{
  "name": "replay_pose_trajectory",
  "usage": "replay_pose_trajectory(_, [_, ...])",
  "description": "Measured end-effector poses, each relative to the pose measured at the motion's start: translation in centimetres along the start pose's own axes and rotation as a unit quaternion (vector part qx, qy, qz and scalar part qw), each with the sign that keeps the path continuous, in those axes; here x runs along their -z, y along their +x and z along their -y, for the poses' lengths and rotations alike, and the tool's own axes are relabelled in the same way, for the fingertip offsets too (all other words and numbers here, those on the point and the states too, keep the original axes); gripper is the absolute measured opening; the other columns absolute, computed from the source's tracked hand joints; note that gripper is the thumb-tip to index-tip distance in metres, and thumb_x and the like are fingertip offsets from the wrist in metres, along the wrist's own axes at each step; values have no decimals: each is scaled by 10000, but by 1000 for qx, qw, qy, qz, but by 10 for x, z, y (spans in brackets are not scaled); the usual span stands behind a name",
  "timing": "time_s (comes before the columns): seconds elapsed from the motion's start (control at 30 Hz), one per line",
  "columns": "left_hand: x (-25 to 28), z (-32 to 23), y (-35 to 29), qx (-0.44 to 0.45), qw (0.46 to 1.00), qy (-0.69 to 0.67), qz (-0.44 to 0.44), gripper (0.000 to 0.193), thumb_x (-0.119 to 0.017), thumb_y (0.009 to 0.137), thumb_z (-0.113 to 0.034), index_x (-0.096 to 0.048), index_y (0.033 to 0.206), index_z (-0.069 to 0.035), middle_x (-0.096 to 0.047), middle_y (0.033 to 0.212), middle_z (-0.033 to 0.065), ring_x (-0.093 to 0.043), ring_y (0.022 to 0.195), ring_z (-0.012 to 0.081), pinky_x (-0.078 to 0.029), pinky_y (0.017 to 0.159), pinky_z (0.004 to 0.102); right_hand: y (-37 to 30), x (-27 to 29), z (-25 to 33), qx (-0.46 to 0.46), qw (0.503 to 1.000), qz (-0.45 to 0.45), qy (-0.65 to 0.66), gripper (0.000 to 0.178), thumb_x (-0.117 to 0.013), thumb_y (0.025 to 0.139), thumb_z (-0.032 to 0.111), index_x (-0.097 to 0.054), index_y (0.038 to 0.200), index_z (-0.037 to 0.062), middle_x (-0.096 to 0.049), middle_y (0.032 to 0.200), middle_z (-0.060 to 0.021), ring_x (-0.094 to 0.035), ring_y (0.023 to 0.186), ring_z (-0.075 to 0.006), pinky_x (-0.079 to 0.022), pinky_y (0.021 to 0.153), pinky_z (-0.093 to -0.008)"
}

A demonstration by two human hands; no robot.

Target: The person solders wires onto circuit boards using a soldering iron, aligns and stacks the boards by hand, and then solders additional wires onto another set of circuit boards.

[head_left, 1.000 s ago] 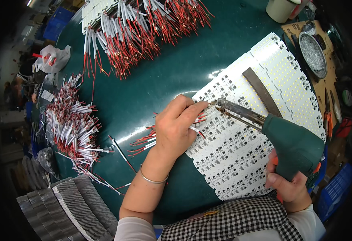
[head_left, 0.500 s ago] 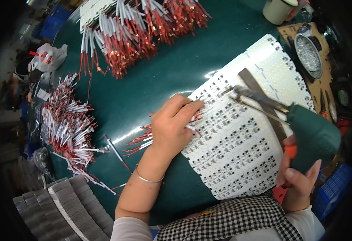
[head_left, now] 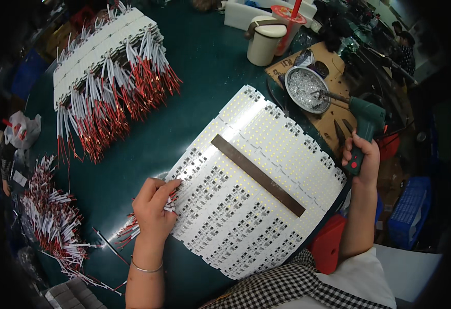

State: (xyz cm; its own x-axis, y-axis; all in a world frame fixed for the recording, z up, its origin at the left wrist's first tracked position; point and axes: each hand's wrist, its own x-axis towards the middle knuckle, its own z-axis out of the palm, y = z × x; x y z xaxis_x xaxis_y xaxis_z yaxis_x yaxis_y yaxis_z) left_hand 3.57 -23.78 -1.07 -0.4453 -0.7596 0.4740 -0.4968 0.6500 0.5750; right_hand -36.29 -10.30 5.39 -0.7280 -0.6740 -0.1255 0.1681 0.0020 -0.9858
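Note:
My right hand [head_left: 362, 157] grips the handle of a green soldering gun [head_left: 368, 114]. Its metal tip reaches into a metal bowl [head_left: 290, 81] of silvery shavings at the upper right. My left hand [head_left: 156, 206] is closed around a small bunch of red and white wires [head_left: 129, 230] at the left edge of a white LED circuit board sheet [head_left: 238, 203]. Its index finger touches the sheet near small black components, and the palm hides part of the bunch. A dark flat bar [head_left: 259, 175] lies slantwise across the sheet.
Boards with attached wires [head_left: 107, 62] are stacked at the far left, with a heap of loose wires [head_left: 55, 211] nearer. Beyond the sheet stand a cream lidded cup [head_left: 265, 44] and pliers [head_left: 340, 133] on cardboard [head_left: 328, 121]. Blue baskets [head_left: 408, 211] are at the right.
The soldering gun has gone from above the sheet to the bowl, moving away and to the right. My left hand stays at the sheet's edge with the wires. The view has shifted.

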Motion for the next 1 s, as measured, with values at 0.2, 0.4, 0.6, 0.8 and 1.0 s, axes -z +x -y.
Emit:
replay_pose_trajectory(0.2, [-2,3,0,5,1000,-12,-4,510,-515,529,167,-720,951,-30,-566,770,91,-596,675,212,-493,610,287,-9,-11,2,17,999,-18,-32,299,-609,865,112,-559,1128,-20,-547,720,-69,-540,507,-137,-481,418,-279])
replay_pose_trajectory(0.4, [2,5,0,4,1000,4,-6,491,-550,534,139,-729,955,-40,-571,763,90,-592,662,222,-481,586,294,-19,-11,-1,56,994,-32,-83,361,-620,863,105,-543,1184,-39,-545,722,-67,-532,491,-137,-462,405,-271])
replay_pose_trajectory(0.6, [-3,11,0,-20,999,-28,11,460,-629,540,93,-697,974,-45,-556,782,86,-600,696,272,-481,580,369,-88,-38,10,102,981,161,-46,717,-697,855,227,-354,1350,-163,-554,744,-119,-520,437,-148,-434,365,-265])
replay_pose_trajectory(0.8, [-1,11,-1,-13,1000,-8,12,483,-581,533,143,-706,959,-50,-557,773,76,-593,678,243,-474,563,339,-146,-84,1,-125,958,229,-121,719,-756,725,140,-421,1313,-103,-567,1126,-186,-587,528,-169,-490,416,-271])
replay_pose_trajectory(1.0, [-1,15,-2,-12,1000,-14,10,547,-550,499,164,-722,970,-56,-563,774,74,-584,667,227,-471,566,306,-145,-97,-7,-148,931,314,-109,460,-643,825,-68,-507,1262,-107,-635,969,-141,-622,713,-146,-532,578,-276])
